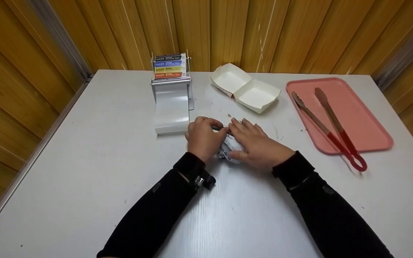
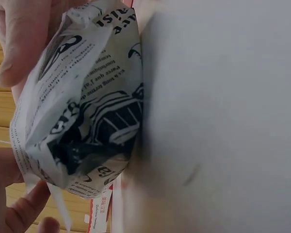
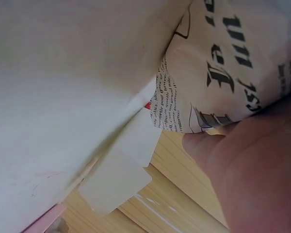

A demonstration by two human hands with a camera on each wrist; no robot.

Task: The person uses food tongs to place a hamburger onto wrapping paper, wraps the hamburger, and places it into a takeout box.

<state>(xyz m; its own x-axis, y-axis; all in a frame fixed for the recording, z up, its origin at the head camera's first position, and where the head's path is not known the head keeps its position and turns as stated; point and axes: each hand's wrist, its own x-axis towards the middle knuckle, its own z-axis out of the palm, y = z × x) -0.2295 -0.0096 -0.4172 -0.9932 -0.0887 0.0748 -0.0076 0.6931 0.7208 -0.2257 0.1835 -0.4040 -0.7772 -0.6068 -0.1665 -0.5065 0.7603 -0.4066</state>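
A small rounded bundle in white wrapping paper with black newspaper-style print sits on the white table between both hands; its contents are hidden. At its left side, my left hand has bent fingers and pinches a fold of the paper between thumb and fingers. The left wrist view shows those fingertips at the paper's edge. Across the right and top of the bundle lies my right hand, fingers extended and thumb along the near side. Its palm side covers part of the print in the right wrist view.
A metal label dispenser with coloured labels and a hanging white strip stands left of the bundle. Behind is an opened cardboard burger box. At right, red-handled tongs lie across a pink tray. Wood-patterned panels border the table.
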